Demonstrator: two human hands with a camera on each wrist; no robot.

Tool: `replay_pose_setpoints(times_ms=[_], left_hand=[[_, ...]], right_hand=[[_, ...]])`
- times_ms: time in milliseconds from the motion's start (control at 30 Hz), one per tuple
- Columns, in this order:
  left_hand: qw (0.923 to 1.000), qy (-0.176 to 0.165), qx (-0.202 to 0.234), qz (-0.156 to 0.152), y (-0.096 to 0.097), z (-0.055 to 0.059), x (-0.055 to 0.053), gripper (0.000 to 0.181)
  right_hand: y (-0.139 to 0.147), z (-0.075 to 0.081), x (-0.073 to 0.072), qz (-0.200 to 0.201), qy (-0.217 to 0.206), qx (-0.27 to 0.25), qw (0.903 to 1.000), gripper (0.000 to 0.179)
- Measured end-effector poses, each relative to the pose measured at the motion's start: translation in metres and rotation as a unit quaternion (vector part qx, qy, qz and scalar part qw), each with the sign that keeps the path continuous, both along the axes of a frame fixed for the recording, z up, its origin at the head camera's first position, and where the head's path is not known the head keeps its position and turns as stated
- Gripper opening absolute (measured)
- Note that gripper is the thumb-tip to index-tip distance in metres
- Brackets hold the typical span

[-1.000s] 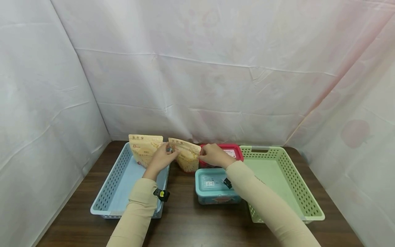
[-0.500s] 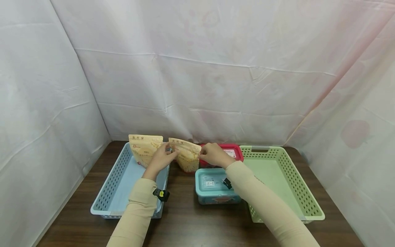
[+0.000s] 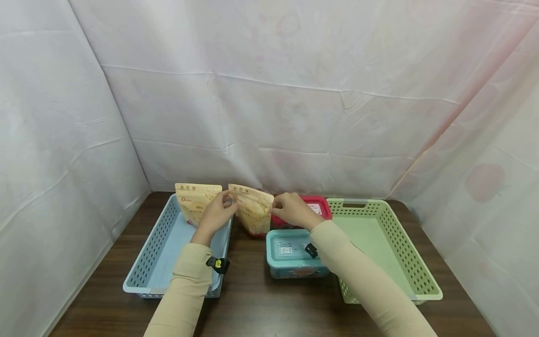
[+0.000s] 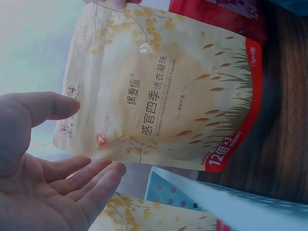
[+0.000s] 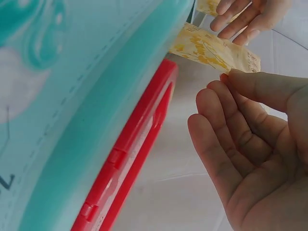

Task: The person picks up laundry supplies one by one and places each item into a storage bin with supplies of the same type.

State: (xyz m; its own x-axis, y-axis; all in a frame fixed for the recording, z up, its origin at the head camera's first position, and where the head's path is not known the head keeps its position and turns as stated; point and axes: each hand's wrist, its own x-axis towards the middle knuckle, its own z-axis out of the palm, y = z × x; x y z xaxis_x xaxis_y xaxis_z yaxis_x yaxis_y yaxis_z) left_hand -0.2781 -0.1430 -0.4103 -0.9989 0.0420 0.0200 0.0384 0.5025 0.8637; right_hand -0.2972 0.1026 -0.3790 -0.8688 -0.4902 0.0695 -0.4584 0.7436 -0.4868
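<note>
A cream stand-up pouch of laundry capsules [image 4: 163, 96] with leaf prints and a red base band is upright between both hands, just right of the blue basket. My left hand [image 3: 216, 213] holds its upper left corner, the thumb [image 4: 62, 106] on the printed front and the fingers by the side edge. My right hand [image 5: 250, 139] pinches the upper right corner between thumb and forefinger, the other fingers loosely bent. A second, similar pouch [image 3: 193, 199] leans inside the blue basket [image 3: 153, 252], partly behind my left hand.
Behind the right hand lies a red-lidded box [image 3: 322, 206]. In front of it a teal-lidded box [image 3: 290, 269] sits under the right forearm. A green basket [image 3: 379, 234] stands at the right on the dark wooden table [image 3: 252, 304], with white cloth [image 3: 269, 117] behind.
The pouch between my hands has risen slightly, its top edge higher than before. Both hands have moved up a little with it; the boxes and baskets stay put.
</note>
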Motion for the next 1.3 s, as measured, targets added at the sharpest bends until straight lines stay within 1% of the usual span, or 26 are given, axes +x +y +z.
replay_pose_setpoints(times_ms=[100, 200, 300, 433, 567, 833, 1133, 1300], left_hand=[[0.9999, 0.009, 0.006, 0.008, 0.0, 0.003, 0.001, 0.073], [0.9992, 0.028, 0.018, 0.021, 0.0, 0.006, 0.002, 0.064], [0.9973, 0.053, 0.03, 0.04, 0.0, 0.009, 0.003, 0.054], [0.9943, 0.081, 0.029, 0.063, 0.001, 0.012, 0.002, 0.043], [0.9914, 0.1, 0.026, 0.08, 0.001, 0.013, 0.001, 0.036], [0.9836, 0.129, 0.04, 0.12, 0.001, 0.017, 0.001, 0.028], [0.9767, 0.154, 0.062, 0.136, 0.002, 0.02, 0.0, 0.026], [0.9744, 0.154, 0.074, 0.146, 0.003, 0.024, 0.001, 0.028]], right_hand=[[0.001, 0.003, 0.002, 0.0, 0.01, -0.009, 0.9999, 0.015], [0.002, 0.005, 0.004, 0.0, 0.02, -0.017, 0.9997, 0.014], [0.003, 0.008, 0.006, 0.004, 0.025, -0.025, 0.9994, 0.015], [0.006, 0.013, 0.011, 0.012, 0.029, -0.04, 0.9987, 0.016], [0.008, 0.019, 0.016, 0.014, 0.028, -0.052, 0.9982, 0.015], [0.014, 0.031, 0.024, 0.025, 0.022, -0.085, 0.9958, 0.013], [0.014, 0.038, 0.027, 0.021, 0.035, -0.098, 0.9944, 0.01], [0.014, 0.04, 0.027, 0.02, 0.039, -0.112, 0.9927, 0.01]])
